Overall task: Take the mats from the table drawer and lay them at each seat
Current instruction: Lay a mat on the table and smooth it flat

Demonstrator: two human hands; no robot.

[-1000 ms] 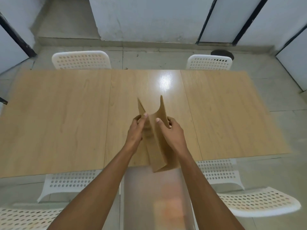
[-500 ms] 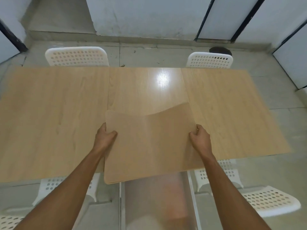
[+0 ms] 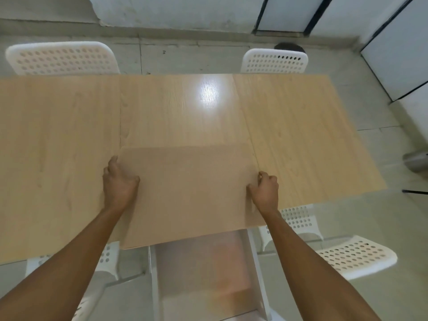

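Lying: the mat [image 3: 192, 193] is spread flat on the table [image 3: 58, 147], its near edge overhanging the open drawer [image 3: 203, 274].
Long axis: it is run left to right, between the hands.
Left hand [image 3: 120, 184]: the mat's left edge is gripped by curled fingers.
Right hand [image 3: 265, 189]: the right edge is pinched.
Nearer hand: neither; one short edge is held by each.
Seat: the far chairs [image 3: 274, 61] are well apart from the mat.

A pale wooden table [image 3: 301, 135] fills the middle, with a bright glare of overhead light at about 12 o'clock on its top. White perforated chairs stand at 11 o'clock [image 3: 61, 57], 1 o'clock [image 3: 274, 61] and 4 o'clock [image 3: 354, 257]. Grey tiled floor [image 3: 398, 228] runs to a scuffed white wall [image 3: 173, 10] at 12 o'clock, with dark-framed white panels [image 3: 284, 12] at 1 o'clock.
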